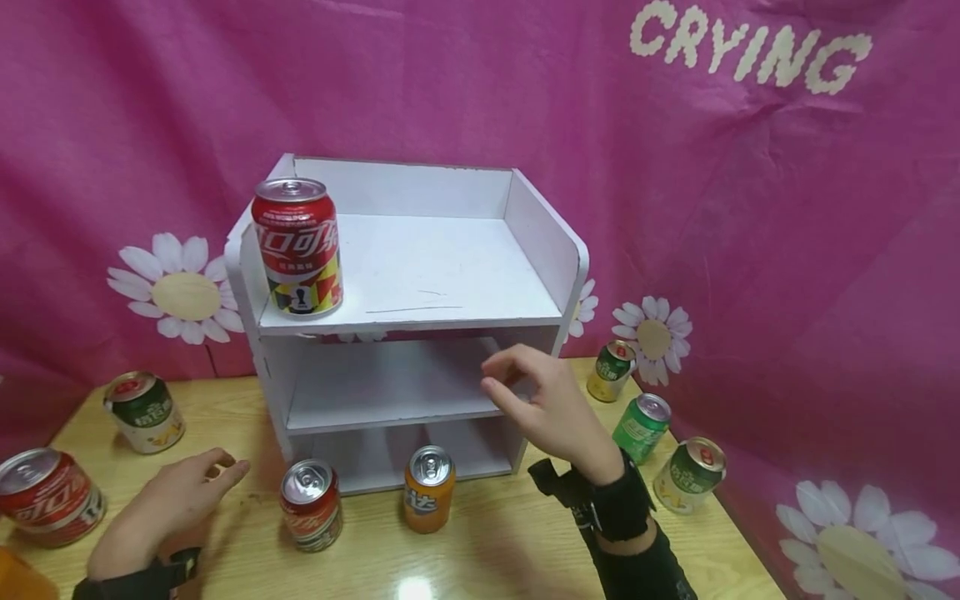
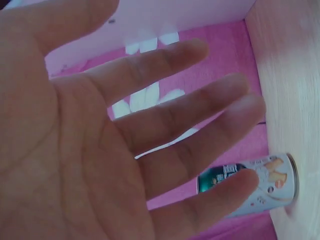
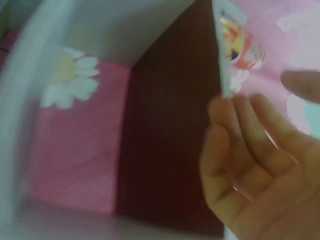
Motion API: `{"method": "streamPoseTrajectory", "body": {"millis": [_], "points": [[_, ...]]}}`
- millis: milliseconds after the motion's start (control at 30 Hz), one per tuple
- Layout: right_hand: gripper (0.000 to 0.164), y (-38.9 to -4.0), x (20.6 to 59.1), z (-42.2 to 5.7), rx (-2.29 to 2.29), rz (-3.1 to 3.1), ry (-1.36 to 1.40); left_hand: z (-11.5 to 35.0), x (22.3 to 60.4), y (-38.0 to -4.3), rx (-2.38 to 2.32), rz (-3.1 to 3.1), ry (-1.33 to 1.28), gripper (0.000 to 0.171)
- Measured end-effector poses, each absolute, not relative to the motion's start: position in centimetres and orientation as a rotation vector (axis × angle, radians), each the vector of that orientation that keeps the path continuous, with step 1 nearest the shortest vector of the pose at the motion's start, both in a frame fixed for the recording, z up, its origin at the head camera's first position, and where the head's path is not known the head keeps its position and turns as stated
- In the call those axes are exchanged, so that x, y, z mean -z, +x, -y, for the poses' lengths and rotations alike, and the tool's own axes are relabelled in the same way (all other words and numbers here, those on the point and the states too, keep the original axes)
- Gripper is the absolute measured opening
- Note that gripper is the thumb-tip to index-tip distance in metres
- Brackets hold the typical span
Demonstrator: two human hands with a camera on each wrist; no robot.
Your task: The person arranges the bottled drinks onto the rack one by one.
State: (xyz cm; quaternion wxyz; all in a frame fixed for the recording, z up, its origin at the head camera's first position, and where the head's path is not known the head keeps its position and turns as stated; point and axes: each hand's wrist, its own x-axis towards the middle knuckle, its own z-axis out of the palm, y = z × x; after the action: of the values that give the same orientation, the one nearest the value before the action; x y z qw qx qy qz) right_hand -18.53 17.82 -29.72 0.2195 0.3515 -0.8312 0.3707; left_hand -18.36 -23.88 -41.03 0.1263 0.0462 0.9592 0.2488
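Nearest, an orange thing (image 1: pixel 22 579) is showing only partly in the lower left corner. The left hand (image 1: pixel 168 497) is hovering over the wooden table (image 1: pixel 502 521), its fingers spreading apart and its palm bare. The big red can (image 1: pixel 47 500) is standing to its left; the small red can (image 1: pixel 311 507) is standing to its right, near the fingertips but apart from them. An orange can (image 1: pixel 430 493) is standing farther right, before the white shelf (image 1: pixel 450 267). The green-and-white can (image 1: pixel 146 414) is standing just beyond the left hand.

The right hand (image 1: pixel 551 408) is hanging before the shelf's right part, its fingers bending softly, a gap lying between thumb and forefinger, and it is holding nothing; whether it is touching the shelf, I cannot tell. To its right, a light green can (image 1: pixel 640 429) is standing between two dark green cans (image 1: pixel 690 477).

On the top board, another red can (image 1: pixel 297 250) is standing at the front left corner, well apart from the right hand. Behind, a pink cloth (image 1: pixel 450 75) is hanging.
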Motion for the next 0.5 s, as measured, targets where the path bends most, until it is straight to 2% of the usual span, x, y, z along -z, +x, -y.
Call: {"method": "streamPoseTrajectory", "body": {"millis": [167,333,400,500], "points": [[0.011,-18.3,33.7,-20.0,-1.119,2.526,0.901,23.1,41.1,-18.4,-0.73,-2.862,0.23,0.053],[0.013,-18.3,36.9,-21.8,-1.192,2.683,0.802,22.1,41.7,-18.1,-0.777,-2.929,0.308,0.027],[0.014,-18.4,37.6,-22.1,-1.215,2.712,0.791,21.8,42.0,-17.9,-0.832,-2.954,0.345,0.024],[0.014,-18.8,38.1,-22.3,-1.225,2.718,0.764,21.5,41.9,-17.7,-0.92,-2.981,0.387,0.028]]}}
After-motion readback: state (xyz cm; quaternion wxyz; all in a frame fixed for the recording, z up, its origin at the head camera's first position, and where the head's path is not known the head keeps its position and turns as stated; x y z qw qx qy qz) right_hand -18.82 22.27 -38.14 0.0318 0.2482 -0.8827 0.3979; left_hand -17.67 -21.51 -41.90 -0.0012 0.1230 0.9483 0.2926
